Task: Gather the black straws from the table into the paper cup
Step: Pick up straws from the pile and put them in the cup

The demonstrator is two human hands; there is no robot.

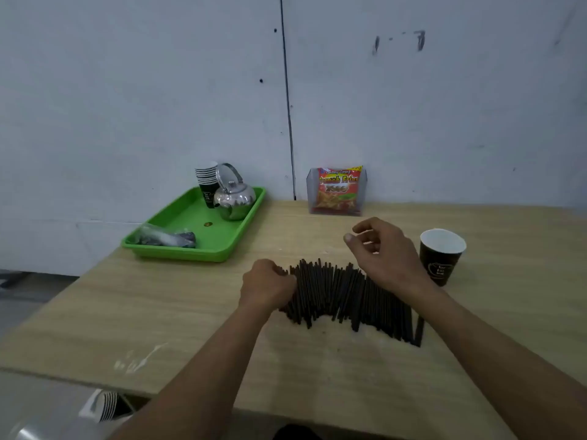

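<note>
On the pale wooden table (190,312): one heap of thin black straws (343,293)
Dark paper cup (441,255): one, upright
Left hand (266,285): grips straws
Right hand (381,252): loosely curled, empty

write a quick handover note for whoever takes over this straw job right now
Left hand: fingers curled at the left end of the straws, apparently gripping a few.
Right hand: above the right part of the pile, fingers loosely curled, holding nothing.
Straws: spread in a row on the table.
Cup: upright, right of the pile, no straws in it.
Done: nothing in the cup yet.
Left: bunch all the straws and put them in the cup.
</note>
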